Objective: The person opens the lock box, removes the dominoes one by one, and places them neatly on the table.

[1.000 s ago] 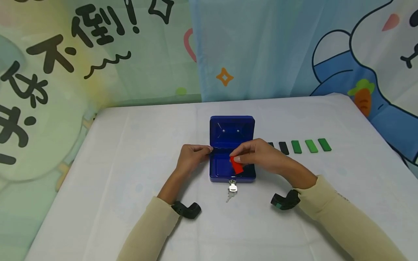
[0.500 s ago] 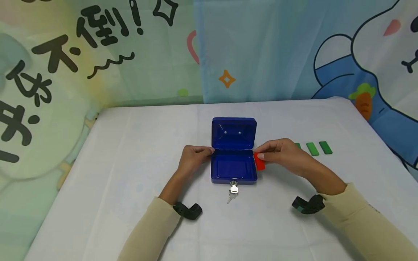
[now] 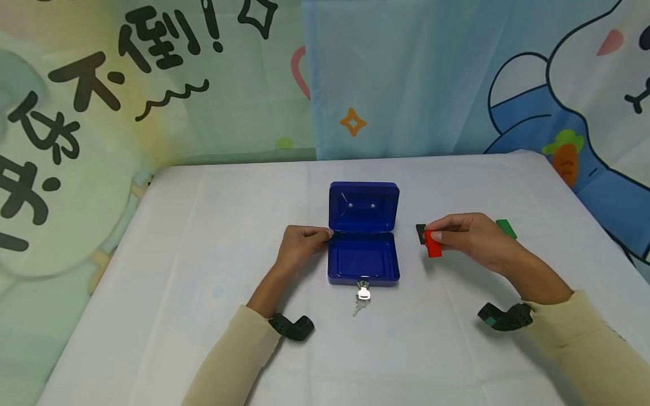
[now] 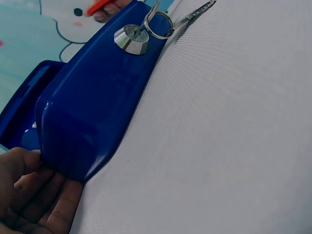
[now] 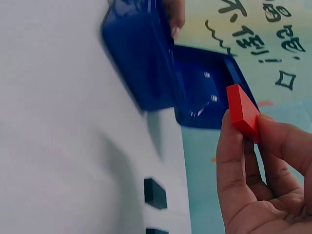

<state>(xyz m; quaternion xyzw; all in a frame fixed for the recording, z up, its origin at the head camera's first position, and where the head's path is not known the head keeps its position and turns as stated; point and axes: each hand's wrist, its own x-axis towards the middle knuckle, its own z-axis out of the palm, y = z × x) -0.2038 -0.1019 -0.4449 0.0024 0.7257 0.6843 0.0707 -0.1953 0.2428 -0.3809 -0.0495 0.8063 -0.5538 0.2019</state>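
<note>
A small blue metal cash box (image 3: 363,259) stands on the white table with its lid (image 3: 364,206) raised. A key with a ring (image 3: 363,294) hangs from the lock at its front. My left hand (image 3: 301,248) pinches the box's left side near the hinge; in the left wrist view its thumb lies at the rim and the fingers against the side wall. My right hand (image 3: 472,239) holds a flat red block (image 3: 434,245) between thumb and fingertips, above the table to the right of the box. In the right wrist view the red block (image 5: 242,113) is tilted.
Right of the box, a dark block (image 3: 420,234) shows beside the red one, and a green block (image 3: 506,228) lies beyond my right hand. That hand hides other blocks in the row. A printed curtain (image 3: 396,79) hangs behind the table.
My right hand has carried the red block from over the box out to the right, past its side wall and above the row of blocks. My left hand stays on the box.
</note>
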